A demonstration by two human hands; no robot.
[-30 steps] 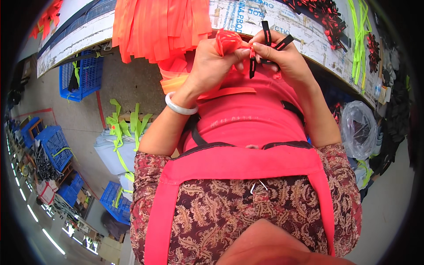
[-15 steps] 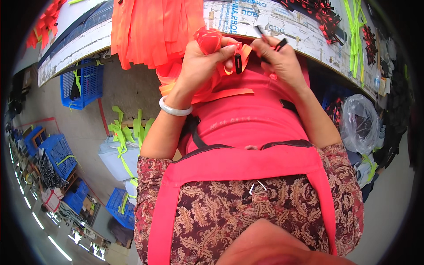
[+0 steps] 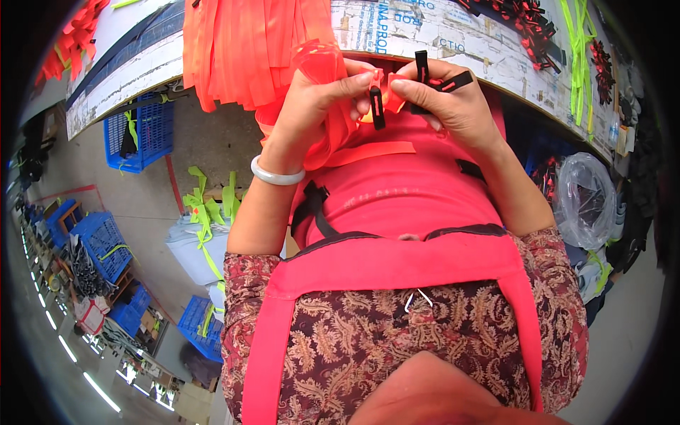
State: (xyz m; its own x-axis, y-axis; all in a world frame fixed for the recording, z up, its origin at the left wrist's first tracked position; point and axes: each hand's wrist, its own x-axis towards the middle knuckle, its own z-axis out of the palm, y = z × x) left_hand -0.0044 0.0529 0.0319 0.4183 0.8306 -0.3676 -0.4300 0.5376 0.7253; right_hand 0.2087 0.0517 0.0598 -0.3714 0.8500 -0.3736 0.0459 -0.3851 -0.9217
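Note:
My left hand point(image 3: 327, 98) is closed on a bundle of orange ribbon strips point(image 3: 320, 62), which loops over its back and hangs down to my lap. A small black tab with a red mark point(image 3: 377, 108) dangles from the strip at my left fingertips. Close beside it, my right hand point(image 3: 450, 103) is closed, thumb against forefinger, with several black tabs point(image 3: 455, 81) sticking out between its fingers. The fingertips of both hands nearly meet around a short piece of orange ribbon. A loose orange strip end point(image 3: 375, 154) lies across my red apron point(image 3: 397, 180).
A thick row of orange strips point(image 3: 244, 53) drapes over the edge of the worn white table point(image 3: 354, 32). Red-and-black tabs point(image 3: 528, 28) and yellow-green strips point(image 3: 581, 64) lie at its right. Blue baskets point(image 3: 145, 138) stand on the floor at left; a clear plastic bag point(image 3: 584, 202) sits at right.
My right hand has come slightly left and turned, bringing its fingertips up to the left hand's. The black tabs in it now fan outward. My left hand has hardly moved.

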